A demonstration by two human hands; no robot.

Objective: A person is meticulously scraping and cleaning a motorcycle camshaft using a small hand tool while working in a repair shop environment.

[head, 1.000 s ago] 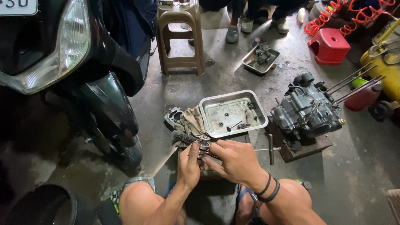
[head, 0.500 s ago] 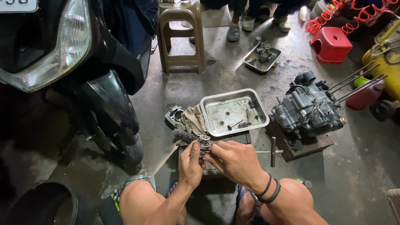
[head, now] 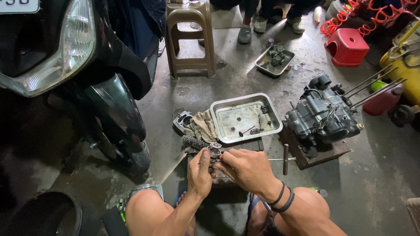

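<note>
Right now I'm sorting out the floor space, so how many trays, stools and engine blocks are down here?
Metal trays: 2, the large tray in front of the hands and a small tray farther off.
Plastic stools: 2, a brown stool and a red stool.
Engine blocks: 1, the grey engine.
Total: 5

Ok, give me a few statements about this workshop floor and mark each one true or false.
1. Both hands, the left hand and right hand, hold a small round metal part. True.
2. The metal tray beyond the hands is heaped full of rags. False: it holds only a few small parts; a rag lies beside it.
3. An engine block sits on the floor to the right. True.
4. The plastic stool at upper right is blue. False: it is red.
</note>
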